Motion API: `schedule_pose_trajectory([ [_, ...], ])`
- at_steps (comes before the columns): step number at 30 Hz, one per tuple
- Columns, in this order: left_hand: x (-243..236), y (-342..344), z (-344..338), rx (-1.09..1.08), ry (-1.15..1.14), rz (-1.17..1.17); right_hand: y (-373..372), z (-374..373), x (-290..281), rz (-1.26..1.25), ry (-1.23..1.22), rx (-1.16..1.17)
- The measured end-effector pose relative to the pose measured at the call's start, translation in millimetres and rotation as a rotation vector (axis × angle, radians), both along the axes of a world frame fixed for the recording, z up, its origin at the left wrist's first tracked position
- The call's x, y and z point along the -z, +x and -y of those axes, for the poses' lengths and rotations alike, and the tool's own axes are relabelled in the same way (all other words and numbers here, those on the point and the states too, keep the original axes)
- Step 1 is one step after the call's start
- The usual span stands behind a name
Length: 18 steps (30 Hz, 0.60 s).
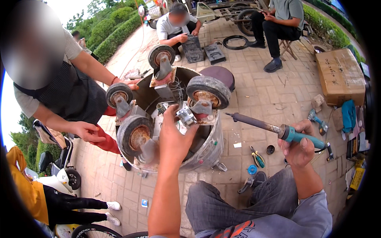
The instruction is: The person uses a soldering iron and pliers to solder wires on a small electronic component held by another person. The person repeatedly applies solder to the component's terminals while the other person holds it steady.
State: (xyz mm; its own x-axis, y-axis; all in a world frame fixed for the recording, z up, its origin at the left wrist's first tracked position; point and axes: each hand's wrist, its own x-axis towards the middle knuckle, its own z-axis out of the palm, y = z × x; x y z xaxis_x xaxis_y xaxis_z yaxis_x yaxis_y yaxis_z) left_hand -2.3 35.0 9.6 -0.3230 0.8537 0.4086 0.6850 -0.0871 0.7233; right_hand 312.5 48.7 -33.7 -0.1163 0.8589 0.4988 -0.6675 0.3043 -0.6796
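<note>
In my right hand (300, 146) is a soldering iron (258, 122) with a teal handle. Its dark tip points left, apart from the machine. My left hand (174, 135) reaches over an upturned round metal drum (202, 152) and pinches a small silvery metal part (186, 116) between thumb and fingers. Whether that part is fixed to the machine is hidden. Several worn caster wheels point upward around the drum, among them a large near one (136, 135) and another at the right (209, 92). Thin loose wires (179, 89) lie inside, beyond my left fingers.
Pliers (257, 156), a blue tape roll (252, 169) and a teal power tool (317, 121) lie on the paving. A cardboard box (341, 75) stands at right. A person in an apron (75, 95) reaches a hand to the drum's far left side. Others sit or squat behind.
</note>
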Motion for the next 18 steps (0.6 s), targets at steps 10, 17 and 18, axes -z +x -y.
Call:
schedule_pose_trajectory([
  [10, 4.9, -14.0, 1.1, 0.028, 0.044, -0.150, 2.5, -1.2, 3.4, -0.016, 0.001, -0.011],
  [17, 4.2, -12.6, 0.3, 0.016, 0.035, -0.162, 3.5, -0.3, 2.4, -0.017, -0.001, 0.000],
  [18, 2.8, -11.8, 1.3, 0.009, 0.030, -0.134, 3.0, -0.5, 2.0, -0.017, 0.004, -0.003],
])
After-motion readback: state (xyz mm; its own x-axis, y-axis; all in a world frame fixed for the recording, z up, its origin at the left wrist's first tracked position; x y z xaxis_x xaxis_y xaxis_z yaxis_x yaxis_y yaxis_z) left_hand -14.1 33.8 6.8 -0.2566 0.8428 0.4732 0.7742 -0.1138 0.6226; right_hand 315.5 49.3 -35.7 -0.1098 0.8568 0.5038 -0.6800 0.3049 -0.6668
